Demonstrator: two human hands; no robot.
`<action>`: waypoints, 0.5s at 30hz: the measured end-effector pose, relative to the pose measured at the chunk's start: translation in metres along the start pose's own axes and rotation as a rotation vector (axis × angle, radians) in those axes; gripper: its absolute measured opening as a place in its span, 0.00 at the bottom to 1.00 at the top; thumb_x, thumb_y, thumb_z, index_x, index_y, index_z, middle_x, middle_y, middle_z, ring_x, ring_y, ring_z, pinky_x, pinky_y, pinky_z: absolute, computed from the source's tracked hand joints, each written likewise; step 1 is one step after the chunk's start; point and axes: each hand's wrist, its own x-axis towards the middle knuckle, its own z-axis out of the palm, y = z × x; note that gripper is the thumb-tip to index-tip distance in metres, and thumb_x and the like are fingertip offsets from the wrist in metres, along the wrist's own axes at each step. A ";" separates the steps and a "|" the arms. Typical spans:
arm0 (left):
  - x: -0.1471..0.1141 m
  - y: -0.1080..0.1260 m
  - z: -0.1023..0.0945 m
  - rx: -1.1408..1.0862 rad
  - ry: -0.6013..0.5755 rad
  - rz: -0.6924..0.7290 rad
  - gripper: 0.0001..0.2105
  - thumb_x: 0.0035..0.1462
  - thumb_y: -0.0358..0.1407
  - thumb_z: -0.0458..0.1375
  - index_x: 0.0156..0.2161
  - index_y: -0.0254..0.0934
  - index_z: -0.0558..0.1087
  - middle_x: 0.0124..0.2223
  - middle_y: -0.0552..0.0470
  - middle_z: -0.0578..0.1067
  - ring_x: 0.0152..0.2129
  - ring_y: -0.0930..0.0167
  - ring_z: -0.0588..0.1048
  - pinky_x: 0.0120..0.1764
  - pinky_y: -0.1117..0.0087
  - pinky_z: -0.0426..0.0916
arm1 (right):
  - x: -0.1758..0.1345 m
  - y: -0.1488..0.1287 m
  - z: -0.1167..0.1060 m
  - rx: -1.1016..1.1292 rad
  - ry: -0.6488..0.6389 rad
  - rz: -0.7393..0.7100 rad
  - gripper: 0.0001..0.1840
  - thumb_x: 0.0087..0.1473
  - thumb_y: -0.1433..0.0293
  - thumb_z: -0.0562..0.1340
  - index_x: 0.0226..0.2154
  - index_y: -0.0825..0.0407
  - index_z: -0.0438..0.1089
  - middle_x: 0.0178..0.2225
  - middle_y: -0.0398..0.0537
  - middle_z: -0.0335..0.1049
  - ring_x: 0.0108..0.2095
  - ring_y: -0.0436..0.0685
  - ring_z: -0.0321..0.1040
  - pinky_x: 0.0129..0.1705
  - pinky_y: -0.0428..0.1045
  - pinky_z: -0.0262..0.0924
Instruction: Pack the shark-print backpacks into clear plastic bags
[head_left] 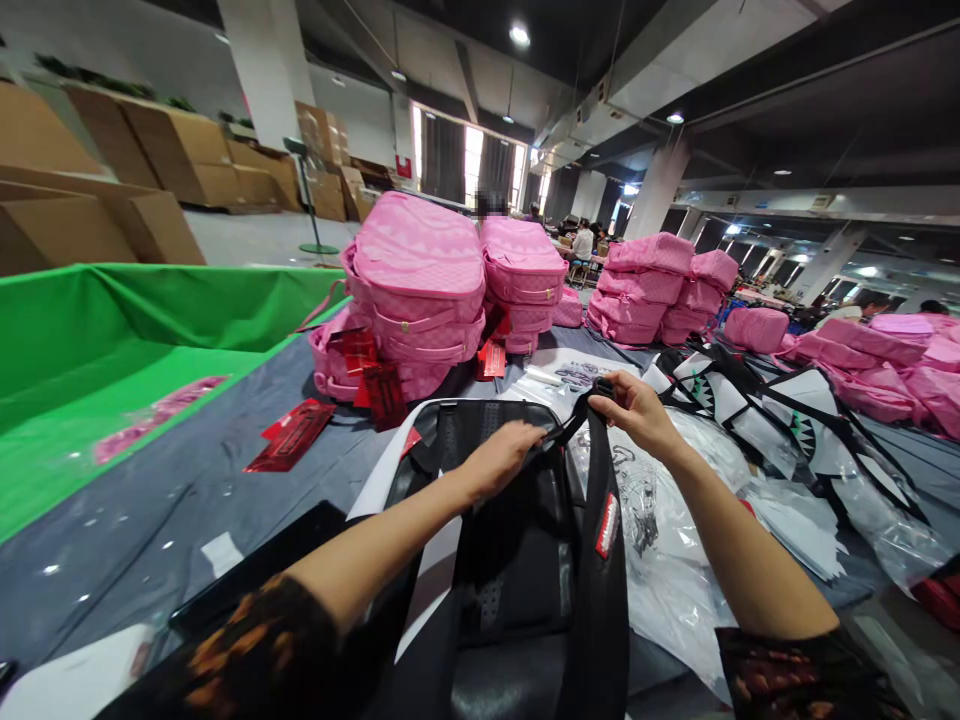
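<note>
A black backpack (517,560) lies in front of me with its back panel and shoulder straps facing up. My right hand (637,412) pinches a black buckle (600,388) at the end of a shoulder strap (604,600), which bears a red and white label (608,525). Over the upper back panel, my left hand (501,458) is closed on a thin black webbing strap (568,428) that runs up to that buckle. Clear plastic bags (675,540) lie to the right of the backpack.
Stacked pink backpacks (420,270) with red tags (296,435) stand beyond the backpack. At left is a green-lined bin (97,300). Black and white bag pieces (780,410) lie at right. Cardboard boxes (172,150) and seated people (583,242) are farther back.
</note>
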 end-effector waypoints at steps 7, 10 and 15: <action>-0.107 0.051 0.018 -0.417 -0.177 -0.263 0.15 0.65 0.40 0.49 0.45 0.38 0.76 0.39 0.51 0.81 0.36 0.67 0.77 0.44 0.69 0.72 | 0.056 0.033 0.057 -0.427 -0.024 -0.083 0.15 0.53 0.60 0.68 0.35 0.56 0.70 0.24 0.32 0.63 0.26 0.45 0.60 0.31 0.42 0.53; -0.141 0.048 0.012 -0.371 -0.114 -0.407 0.18 0.66 0.46 0.49 0.51 0.42 0.76 0.44 0.50 0.81 0.39 0.64 0.78 0.48 0.66 0.72 | 0.077 0.043 0.112 -0.566 -0.046 -0.088 0.16 0.57 0.63 0.63 0.38 0.61 0.72 0.30 0.34 0.67 0.33 0.44 0.66 0.35 0.41 0.53; -0.168 0.029 0.002 -0.108 -0.022 -0.559 0.22 0.63 0.52 0.51 0.55 0.46 0.76 0.51 0.51 0.80 0.49 0.59 0.77 0.54 0.61 0.72 | 0.079 0.058 0.154 -0.616 -0.040 -0.014 0.16 0.48 0.68 0.72 0.36 0.62 0.71 0.33 0.39 0.73 0.38 0.48 0.70 0.37 0.41 0.57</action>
